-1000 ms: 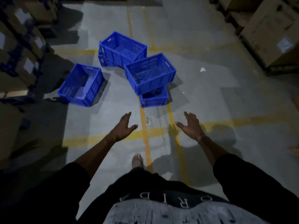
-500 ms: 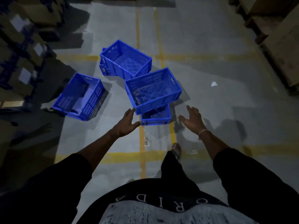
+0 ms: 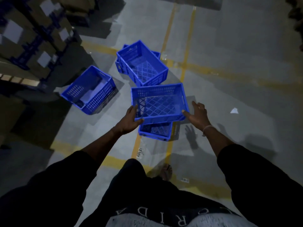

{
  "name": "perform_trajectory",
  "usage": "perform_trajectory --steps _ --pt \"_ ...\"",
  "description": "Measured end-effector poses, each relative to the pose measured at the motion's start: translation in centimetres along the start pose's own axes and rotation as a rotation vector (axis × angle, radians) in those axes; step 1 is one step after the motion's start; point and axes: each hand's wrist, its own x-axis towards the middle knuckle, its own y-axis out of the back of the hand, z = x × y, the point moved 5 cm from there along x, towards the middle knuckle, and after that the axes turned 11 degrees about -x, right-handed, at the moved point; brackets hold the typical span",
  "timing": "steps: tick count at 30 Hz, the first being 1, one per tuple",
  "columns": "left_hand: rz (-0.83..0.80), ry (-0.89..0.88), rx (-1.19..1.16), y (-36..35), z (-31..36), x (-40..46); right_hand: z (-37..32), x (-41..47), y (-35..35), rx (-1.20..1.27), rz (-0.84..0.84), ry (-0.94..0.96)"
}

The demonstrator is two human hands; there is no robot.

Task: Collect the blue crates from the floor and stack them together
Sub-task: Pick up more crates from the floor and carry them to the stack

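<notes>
A: Head view is showing four blue crates lying on the grey floor [image 3: 229, 46]. Where is the nearest one sitting relative to the hands?

B: The top crate [image 3: 159, 102] is resting askew on a lower crate [image 3: 155, 131], over a yellow floor line [image 3: 136, 143]. The left hand [image 3: 129, 119] is gripping its near left corner: the thumb is lying along the near wall and the fingers are curling over the left rim.

A: And the right hand [image 3: 197, 115]?

B: It is reaching the near right corner. The thumb tip is touching the near rim, while the fingers are spreading straight beside the right wall, not wrapping it. I cannot tell whether those fingers are touching the plastic.

A: Where are the other crates lying?

B: A far crate [image 3: 142, 63] is sitting tilted on something blue beyond the top crate, nearly touching its far rim. A side crate [image 3: 89, 89] is standing apart to the left, near the stacked cardboard boxes [image 3: 29, 38]. A white scrap [image 3: 234, 110] is lying on the floor to the right of the hands.
</notes>
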Motion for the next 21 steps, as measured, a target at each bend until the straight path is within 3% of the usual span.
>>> perform_trajectory --steps 11,21 --pt "0.003 0.064 0.012 1.8 -1.7 12.5 -0.8 13.4 0.1 -0.074 -0.054 0.010" --pt "0.041 0.199 0.028 -0.2 -9.3 25.8 1.4 27.3 -7.3 -0.116 -0.149 -0.043"
